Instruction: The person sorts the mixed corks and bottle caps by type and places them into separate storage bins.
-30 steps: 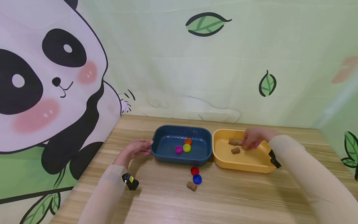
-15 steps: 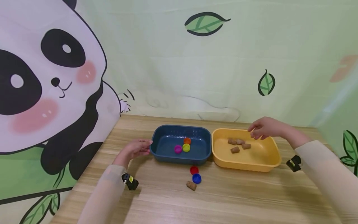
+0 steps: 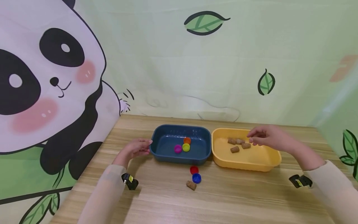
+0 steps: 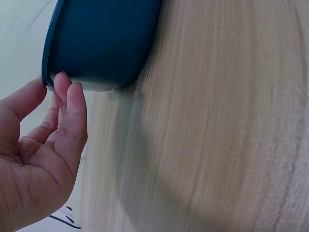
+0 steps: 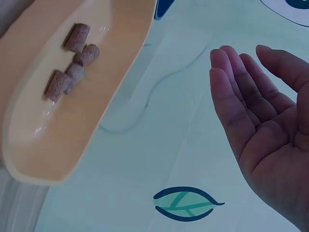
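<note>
My left hand (image 3: 137, 147) lightly pinches the left rim of a dark blue tray (image 3: 179, 159), thumb at the lip and fingertips against the outer wall in the left wrist view. An orange cap (image 3: 187, 141), a yellow cap (image 3: 186, 147) and a magenta cap (image 3: 177, 149) lie inside this tray. Over the right part of the yellow tray (image 3: 246, 165) hovers my right hand (image 3: 275, 138), fingers loosely bent and holding nothing. Several brown corks (image 3: 235, 149) lie on that tray's floor, grouped together in the right wrist view too.
On the wooden table (image 3: 156, 199), in front of the trays, lie a red cap (image 3: 194, 170), a blue cap (image 3: 196, 178) and a single cork (image 3: 191, 185). The two trays stand side by side. Behind them hangs a printed backdrop (image 3: 167, 62).
My right hand has let go of a cork among the others in the yellow tray, lifted away to the right, then dipped a little. The left hand stays at the blue tray.
</note>
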Motion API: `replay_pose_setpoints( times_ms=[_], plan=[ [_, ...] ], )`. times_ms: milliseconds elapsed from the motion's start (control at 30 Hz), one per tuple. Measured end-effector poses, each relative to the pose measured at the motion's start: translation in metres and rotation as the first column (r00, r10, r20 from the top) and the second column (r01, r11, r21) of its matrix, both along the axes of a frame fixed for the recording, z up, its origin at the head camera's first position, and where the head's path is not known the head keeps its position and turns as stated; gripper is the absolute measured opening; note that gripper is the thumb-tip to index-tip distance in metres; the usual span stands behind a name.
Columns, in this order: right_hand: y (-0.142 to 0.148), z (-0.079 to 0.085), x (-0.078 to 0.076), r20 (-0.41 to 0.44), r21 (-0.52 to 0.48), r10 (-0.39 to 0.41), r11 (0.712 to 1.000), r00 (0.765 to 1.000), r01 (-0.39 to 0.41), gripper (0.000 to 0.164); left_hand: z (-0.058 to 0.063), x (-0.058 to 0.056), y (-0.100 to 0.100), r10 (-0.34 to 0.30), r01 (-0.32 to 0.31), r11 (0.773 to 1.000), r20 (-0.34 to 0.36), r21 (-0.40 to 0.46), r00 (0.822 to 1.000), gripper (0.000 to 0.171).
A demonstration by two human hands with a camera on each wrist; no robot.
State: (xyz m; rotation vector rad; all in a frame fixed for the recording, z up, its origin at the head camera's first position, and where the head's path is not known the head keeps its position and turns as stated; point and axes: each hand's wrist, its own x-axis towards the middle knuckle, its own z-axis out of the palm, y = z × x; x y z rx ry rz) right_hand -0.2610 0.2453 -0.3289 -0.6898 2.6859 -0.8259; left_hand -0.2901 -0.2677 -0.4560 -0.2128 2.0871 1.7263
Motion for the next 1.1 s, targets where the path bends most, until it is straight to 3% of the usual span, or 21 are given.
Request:
replay_pose_setpoints(
  times_ms=[333, 600, 867, 1100],
  plan=[
    [-0.009, -0.013, 0.02, -0.005, -0.113, 0.005, 0.994, 1.0, -0.006, 0.024, 0.0, 0.0, -0.001, 0.001, -0.001, 1.0, 0.0, 0.02, 1.0, 0.044],
    [-0.029, -0.034, 0.035, 0.015, -0.2, 0.043, 0.979, 0.999, -0.039, 0.022, -0.001, -0.001, 0.0, 0.011, -0.011, 1.0, 0.003, 0.01, 1.0, 0.043],
    [-0.052, -0.054, 0.042, 0.017, -0.223, 0.11, 0.969, 0.994, -0.103, 0.024, -0.001, 0.001, 0.001, 0.014, -0.014, 1.0, -0.005, 0.009, 1.0, 0.046],
    [-0.07, -0.067, 0.044, 0.02, -0.245, 0.1, 0.965, 0.995, -0.092, 0.024, -0.002, 0.001, 0.0, 0.018, -0.018, 1.0, 0.002, 0.017, 1.0, 0.045]
  ],
)
